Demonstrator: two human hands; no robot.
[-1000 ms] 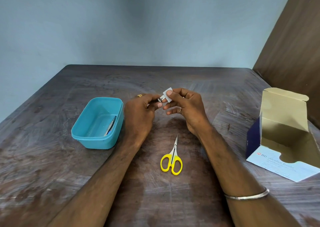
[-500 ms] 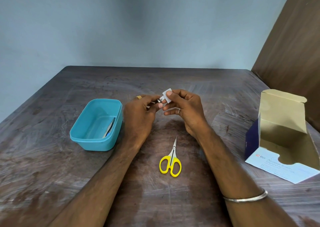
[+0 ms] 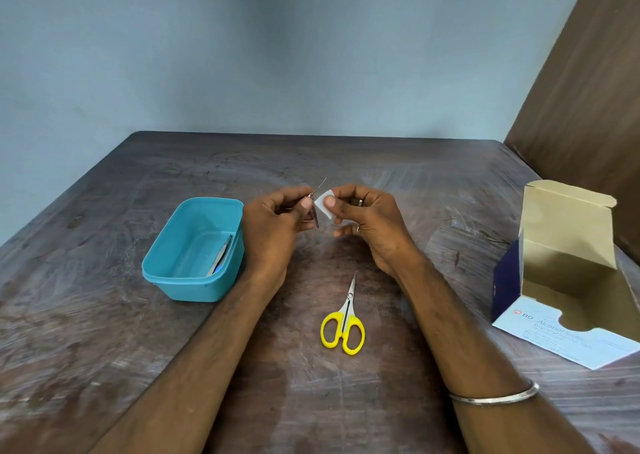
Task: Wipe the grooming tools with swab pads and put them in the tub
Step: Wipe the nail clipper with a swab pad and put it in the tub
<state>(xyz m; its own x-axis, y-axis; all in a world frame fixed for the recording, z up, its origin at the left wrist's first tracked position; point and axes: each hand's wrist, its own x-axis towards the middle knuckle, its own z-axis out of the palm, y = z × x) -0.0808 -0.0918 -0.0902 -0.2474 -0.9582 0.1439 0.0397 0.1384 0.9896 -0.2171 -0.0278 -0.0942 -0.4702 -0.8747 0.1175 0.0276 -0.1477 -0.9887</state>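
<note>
Tub point(image 3: 194, 282) holds one metal tool point(image 3: 221, 254) against its right wall.

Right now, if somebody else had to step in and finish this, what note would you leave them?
Left hand: grips a small metal grooming tool, probably a nail clipper.
Right hand: pinches a white swab pad right beside that tool.
Blue tub: on the table to the left, with one file-like tool already inside.
Yellow scissors: lying on the table, not in the tub.
Open swab box: on the right.
Left to do: finish wiping the held tool, drop it in the tub, then the scissors.
</note>
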